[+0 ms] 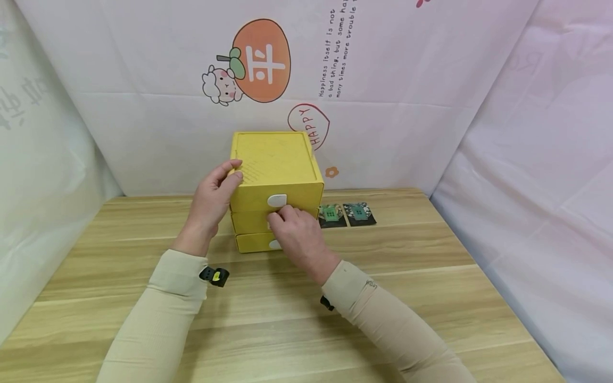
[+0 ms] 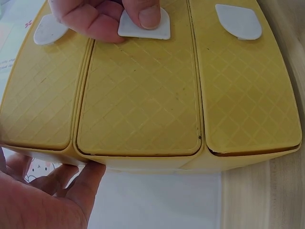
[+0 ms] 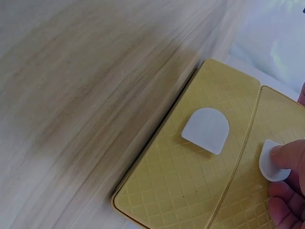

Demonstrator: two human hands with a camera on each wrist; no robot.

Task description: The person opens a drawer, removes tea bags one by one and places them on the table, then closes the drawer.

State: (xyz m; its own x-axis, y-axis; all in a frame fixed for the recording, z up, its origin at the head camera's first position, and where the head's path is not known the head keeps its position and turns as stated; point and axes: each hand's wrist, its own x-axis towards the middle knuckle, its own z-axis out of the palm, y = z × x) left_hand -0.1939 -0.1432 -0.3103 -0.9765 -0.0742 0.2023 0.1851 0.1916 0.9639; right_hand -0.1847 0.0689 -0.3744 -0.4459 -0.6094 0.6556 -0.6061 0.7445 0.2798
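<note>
A yellow drawer box (image 1: 278,157) with three stacked drawers stands on the table. My left hand (image 1: 210,194) rests at its upper left front edge, thumb and finger over the top. In the left wrist view, the left hand's fingers (image 2: 88,183) lie extended against the side of the box. With thumb and curled fingers, my right hand (image 1: 301,234) pinches the white handle (image 2: 159,31) of the middle drawer. The top drawer's white handle (image 1: 276,200) is just above that hand, and the bottom handle (image 3: 207,131) just below. All three drawers look closed.
Two small dark patterned packets (image 1: 360,214) lie on the wood-grain table (image 1: 268,330), to the right of the box. Behind the box hangs a white printed cloth (image 1: 158,138), and similar cloths flank both sides.
</note>
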